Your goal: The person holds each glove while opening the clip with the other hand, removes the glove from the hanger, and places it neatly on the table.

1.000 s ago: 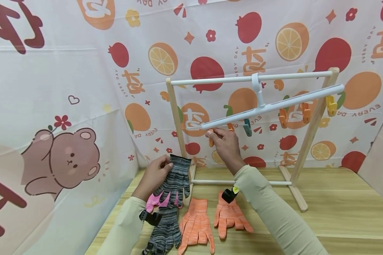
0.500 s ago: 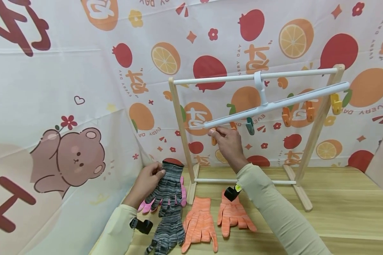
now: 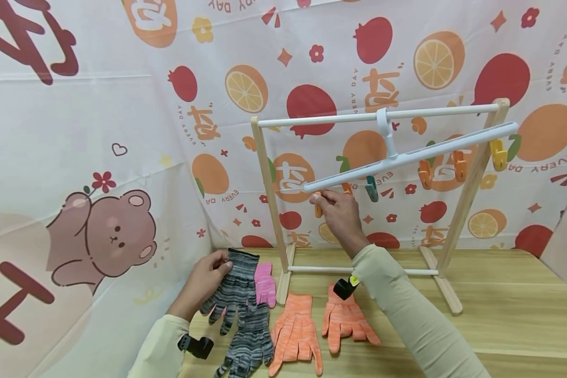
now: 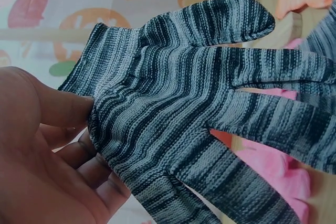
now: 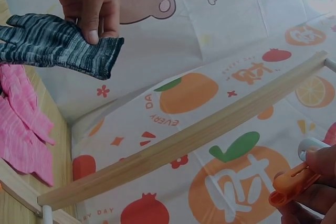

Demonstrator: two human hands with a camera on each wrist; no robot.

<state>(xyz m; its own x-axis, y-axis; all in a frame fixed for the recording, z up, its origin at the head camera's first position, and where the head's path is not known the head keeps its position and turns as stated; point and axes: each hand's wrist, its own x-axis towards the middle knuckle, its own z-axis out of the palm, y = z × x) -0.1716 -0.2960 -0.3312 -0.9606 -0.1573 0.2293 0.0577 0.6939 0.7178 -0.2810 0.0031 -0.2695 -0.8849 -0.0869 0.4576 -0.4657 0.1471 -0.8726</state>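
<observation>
In the head view my left hand (image 3: 203,281) pinches a grey-and-black striped knit glove (image 3: 236,286) near its cuff, holding it up with the fingers hanging down. The left wrist view shows the thumb on the near side of the glove (image 4: 173,93). My right hand (image 3: 344,218) pinches an orange clothespin (image 3: 318,210) at the low left end of a tilted white hanger (image 3: 411,157). A second striped glove (image 3: 250,341) lies on the table below the held one. Beside it lie a pink glove (image 3: 265,286) and two orange gloves (image 3: 295,331), partly behind or near my arms.
The hanger hooks over the top rod (image 3: 312,121) of a wooden rack (image 3: 270,194). A green clothespin (image 3: 371,189), several orange ones (image 3: 424,174) and a yellow one (image 3: 499,155) hang along it. Printed cloth walls stand behind and at left of the wooden table (image 3: 510,294).
My left hand has moved left and down with the striped glove, away from the rack post, uncovering more of the pink glove. My right hand stays at the hanger's left end on the orange clothespin.
</observation>
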